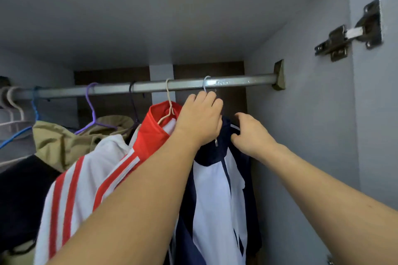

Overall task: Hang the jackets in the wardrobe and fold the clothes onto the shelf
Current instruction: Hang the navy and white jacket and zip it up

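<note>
Fingers of the left hand (199, 117) curl round the hanger (207, 84) neck just below the rail (150, 87); right hand (251, 133) pinches the navy jacket (215, 189) collar, hanging straight down beneath both.

A navy-and-white jacket (217, 189) hangs upright from the rail (150, 88) on a pale hanger (206, 84) (hook over the bar), at the red-and-white jacket's (97, 178) three o'clock.
</note>
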